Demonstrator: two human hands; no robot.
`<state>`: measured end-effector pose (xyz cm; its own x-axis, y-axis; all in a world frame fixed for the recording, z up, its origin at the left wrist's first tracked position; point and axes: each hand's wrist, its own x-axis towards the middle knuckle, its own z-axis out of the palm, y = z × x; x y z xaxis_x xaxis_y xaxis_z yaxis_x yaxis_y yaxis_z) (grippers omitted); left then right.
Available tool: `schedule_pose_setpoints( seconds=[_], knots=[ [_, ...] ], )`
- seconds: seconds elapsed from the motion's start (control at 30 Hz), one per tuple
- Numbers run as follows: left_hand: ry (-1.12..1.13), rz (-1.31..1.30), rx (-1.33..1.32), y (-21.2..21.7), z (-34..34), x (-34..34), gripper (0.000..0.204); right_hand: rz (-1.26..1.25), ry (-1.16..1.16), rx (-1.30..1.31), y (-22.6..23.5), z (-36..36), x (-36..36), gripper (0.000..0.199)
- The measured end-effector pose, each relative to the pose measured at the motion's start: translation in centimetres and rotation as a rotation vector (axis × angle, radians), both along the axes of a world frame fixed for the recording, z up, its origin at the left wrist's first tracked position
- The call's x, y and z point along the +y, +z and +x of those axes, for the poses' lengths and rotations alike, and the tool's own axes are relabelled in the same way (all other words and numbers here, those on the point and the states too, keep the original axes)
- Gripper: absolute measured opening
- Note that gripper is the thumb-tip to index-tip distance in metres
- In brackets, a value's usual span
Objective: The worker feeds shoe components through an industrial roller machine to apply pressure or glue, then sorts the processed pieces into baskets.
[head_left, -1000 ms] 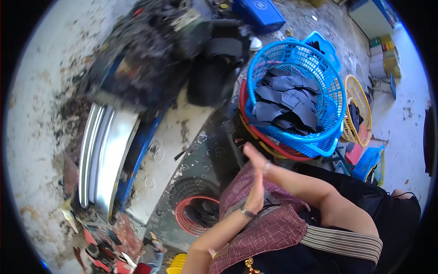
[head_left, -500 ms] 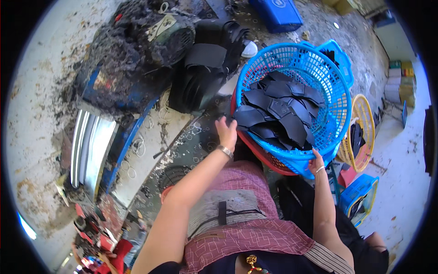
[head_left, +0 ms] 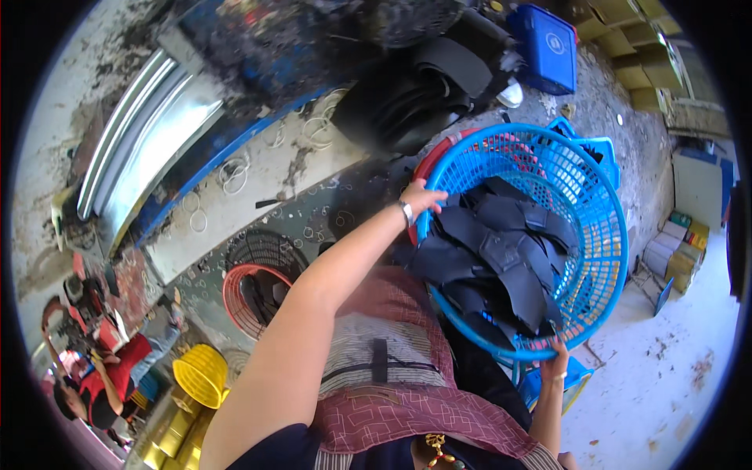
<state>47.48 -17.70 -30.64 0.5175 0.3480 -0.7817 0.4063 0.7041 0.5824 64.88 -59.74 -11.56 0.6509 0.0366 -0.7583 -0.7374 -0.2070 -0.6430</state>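
A round blue plastic basket (head_left: 603,258) with slotted walls is between my hands, tilted toward me. Inside it lies a heap of flat black cut pieces (head_left: 497,243), some hanging over the near left rim. My left hand (head_left: 424,198) is closed over the left rim, fingers hooked inside. At the near right rim my right hand (head_left: 556,358) grips the edge, its fingers partly hidden. Behind the basket's left side shows a red basket (head_left: 429,163), mostly covered.
Curved black sheets (head_left: 407,102) are stacked beside a grimy blue machine (head_left: 258,129). A red basket with black pieces (head_left: 244,298) stands at left. Blue bin (head_left: 546,51) and cardboard boxes (head_left: 627,47) lie far right. Another person (head_left: 117,376) works at lower left, near a yellow basket (head_left: 201,374).
My left hand has gone from beside the basket to its rim. The basket has tipped toward me and shifted off the red one, while the whole view has turned.
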Motion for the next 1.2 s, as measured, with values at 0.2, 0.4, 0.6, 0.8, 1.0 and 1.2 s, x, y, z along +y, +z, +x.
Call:
schedule_pose_setpoints(
  seconds=[0.2, 0.4, 0.6, 0.8, 1.0, 1.2],
  knots=[
    [0.379, 0.458, 0.18, 5.7, -12.3, -7.6, 0.047, -0.052, 0.315, 0.07, 8.9, -2.1, 2.6, 0.06],
    [0.752, -0.44, 0.022, 3.4, -29.8, -13.3, 0.05, -0.257, 0.726, 0.151, 7.9, -7.2, 11.6, 0.06],
    [1.133, -0.639, -0.141, 0.9, -46.0, -24.9, 0.053, -0.265, 1.155, 0.385, -2.1, -16.9, 23.5, 0.056],
    [1.774, -0.554, -0.23, -0.7, -55.5, -39.1, 0.052, -0.132, 1.577, 0.458, -18.7, -34.3, 32.1, 0.052],
    [2.31, -0.406, -0.145, -8.5, -57.6, -44.1, 0.027, -0.31, 1.856, 0.362, -35.8, -57.9, 39.3, 0.032],
    [2.703, -0.082, -0.228, -21.5, -60.6, -40.7, 0.022, 0.089, 2.392, 0.12, -43.9, -77.3, 41.3, 0.032]
  ],
)
